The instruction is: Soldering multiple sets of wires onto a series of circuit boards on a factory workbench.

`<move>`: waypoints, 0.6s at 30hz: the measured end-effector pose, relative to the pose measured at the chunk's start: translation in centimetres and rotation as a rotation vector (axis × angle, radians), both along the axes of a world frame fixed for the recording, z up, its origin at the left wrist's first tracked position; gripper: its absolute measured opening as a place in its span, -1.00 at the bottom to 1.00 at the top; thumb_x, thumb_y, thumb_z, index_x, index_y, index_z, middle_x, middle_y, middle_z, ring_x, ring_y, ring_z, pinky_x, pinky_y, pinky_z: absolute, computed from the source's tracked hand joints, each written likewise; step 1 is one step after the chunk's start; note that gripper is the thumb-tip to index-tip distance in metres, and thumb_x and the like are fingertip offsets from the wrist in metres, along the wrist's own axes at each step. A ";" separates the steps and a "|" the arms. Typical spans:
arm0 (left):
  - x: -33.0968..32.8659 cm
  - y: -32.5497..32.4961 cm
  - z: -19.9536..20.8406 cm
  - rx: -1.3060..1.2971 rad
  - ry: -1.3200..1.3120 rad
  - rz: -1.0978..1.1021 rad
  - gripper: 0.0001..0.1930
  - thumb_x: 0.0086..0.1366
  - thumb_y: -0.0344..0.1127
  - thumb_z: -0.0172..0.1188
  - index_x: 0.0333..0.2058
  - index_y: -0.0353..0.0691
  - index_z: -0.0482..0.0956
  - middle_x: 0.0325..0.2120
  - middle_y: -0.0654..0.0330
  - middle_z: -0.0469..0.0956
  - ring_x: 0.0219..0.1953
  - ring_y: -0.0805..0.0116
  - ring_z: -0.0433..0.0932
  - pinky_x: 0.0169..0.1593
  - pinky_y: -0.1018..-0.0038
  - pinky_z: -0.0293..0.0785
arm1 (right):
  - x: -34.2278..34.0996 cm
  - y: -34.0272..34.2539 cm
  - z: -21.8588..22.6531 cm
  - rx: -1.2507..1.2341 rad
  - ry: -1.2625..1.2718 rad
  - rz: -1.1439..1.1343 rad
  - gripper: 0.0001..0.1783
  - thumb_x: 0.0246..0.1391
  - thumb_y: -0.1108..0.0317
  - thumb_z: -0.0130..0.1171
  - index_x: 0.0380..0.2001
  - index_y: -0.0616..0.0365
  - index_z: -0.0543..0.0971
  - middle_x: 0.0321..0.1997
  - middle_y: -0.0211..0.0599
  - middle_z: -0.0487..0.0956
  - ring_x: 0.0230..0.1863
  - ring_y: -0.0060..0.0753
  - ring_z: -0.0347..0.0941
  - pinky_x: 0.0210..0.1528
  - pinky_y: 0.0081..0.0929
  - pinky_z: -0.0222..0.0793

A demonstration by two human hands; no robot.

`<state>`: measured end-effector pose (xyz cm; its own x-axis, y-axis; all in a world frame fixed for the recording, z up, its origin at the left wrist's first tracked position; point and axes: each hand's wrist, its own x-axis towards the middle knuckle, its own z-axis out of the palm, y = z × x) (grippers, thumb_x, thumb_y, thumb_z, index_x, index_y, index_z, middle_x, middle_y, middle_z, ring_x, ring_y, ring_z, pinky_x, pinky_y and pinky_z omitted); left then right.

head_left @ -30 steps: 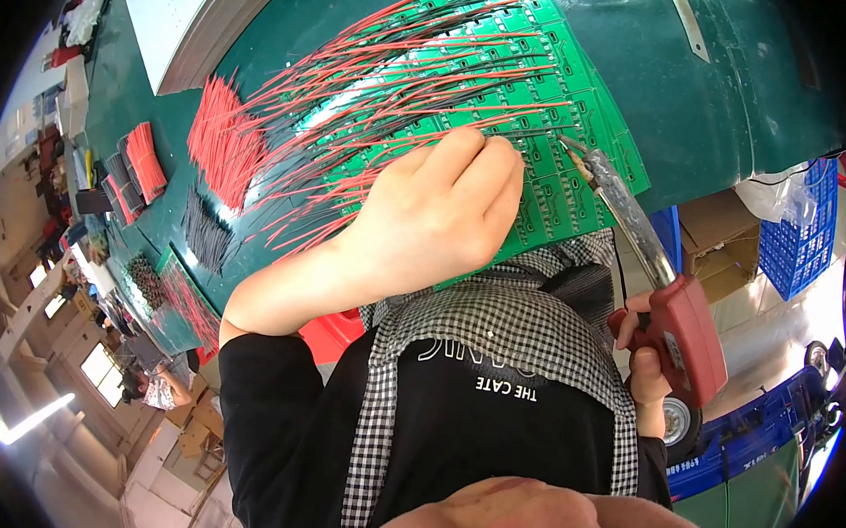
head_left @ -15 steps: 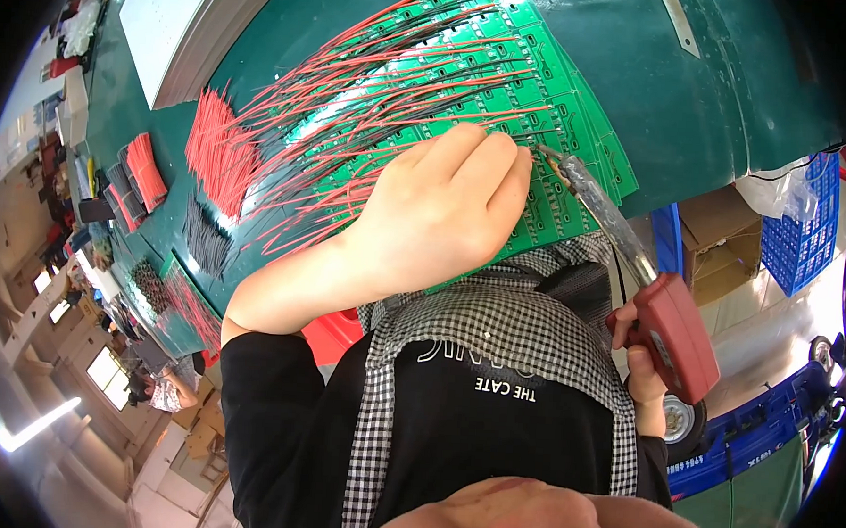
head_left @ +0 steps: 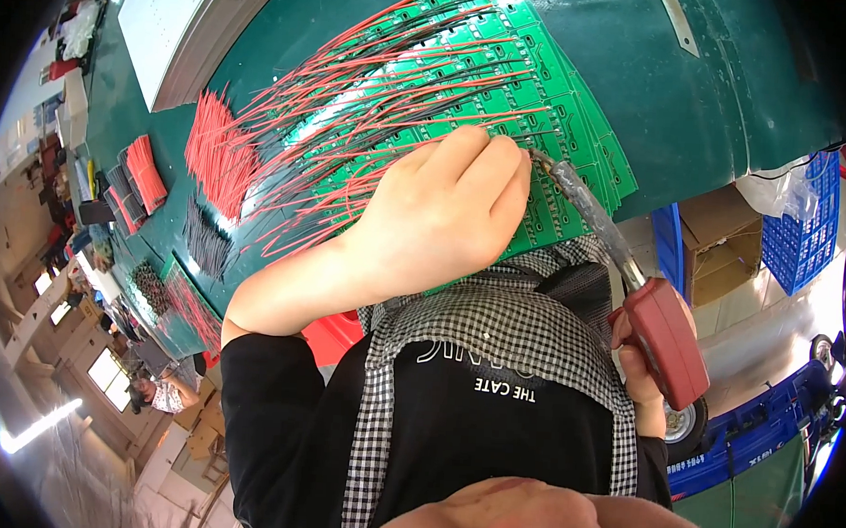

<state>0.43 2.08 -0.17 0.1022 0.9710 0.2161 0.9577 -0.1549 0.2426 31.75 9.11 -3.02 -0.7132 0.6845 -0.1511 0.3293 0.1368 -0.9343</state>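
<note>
My left hand (head_left: 449, 204) is closed in a pinch over a stack of green circuit board panels (head_left: 573, 110). Its fingertips face down, and what they hold is hidden. Red and black wires (head_left: 383, 97) fan out leftward from the boards, some passing under this hand. My right hand (head_left: 637, 368) is wrapped round the red handle of a soldering gun (head_left: 667, 341). The gun's bent metal tip reaches the boards right beside my left fingertips; whether it touches a pad cannot be made out.
Left of the boards lie a pile of red wires (head_left: 220, 151), black wires (head_left: 207, 240) and bundled wires (head_left: 144, 172). A white stack (head_left: 183, 41) stands at the far left. A metal strip (head_left: 679, 25) lies far right. Beyond the table edge are a cardboard box (head_left: 721, 239) and blue crate (head_left: 802, 224).
The soldering gun has shifted slightly left, bringing its tip closer in against my left fingertips. My left hand has barely moved.
</note>
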 end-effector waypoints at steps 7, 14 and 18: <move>0.0 0.0 0.3 -0.020 0.044 0.000 -0.67 -0.13 -0.50 0.23 -0.28 -0.40 0.58 -0.39 0.11 0.47 -0.39 0.26 0.52 -0.42 0.45 0.50 | -1.7 -0.3 1.8 -0.357 0.056 -0.170 -0.25 -0.18 0.15 0.44 0.01 0.39 0.41 -0.41 -0.26 0.58 -0.44 -0.46 0.51 -0.32 -0.56 0.39; 0.1 0.2 0.4 -0.049 -0.013 0.010 -0.66 -0.14 -0.49 0.20 -0.27 -0.39 0.58 -0.39 0.12 0.47 -0.40 0.26 0.51 -0.42 0.46 0.49 | -3.3 0.0 2.9 -0.510 0.100 -0.290 -0.08 -0.17 -0.15 0.42 0.03 0.39 0.32 -0.30 -0.27 0.58 -0.52 -0.56 0.46 -0.40 -0.61 0.32; 0.4 0.7 0.4 -0.020 -0.079 0.041 -0.67 -0.12 -0.48 0.20 -0.28 -0.39 0.58 -0.40 0.13 0.47 -0.41 0.26 0.50 -0.43 0.45 0.48 | -2.9 0.3 2.5 -0.470 0.108 -0.244 -0.12 -0.15 -0.16 0.40 -0.01 0.41 0.37 -0.28 -0.26 0.57 -0.53 -0.56 0.45 -0.40 -0.60 0.32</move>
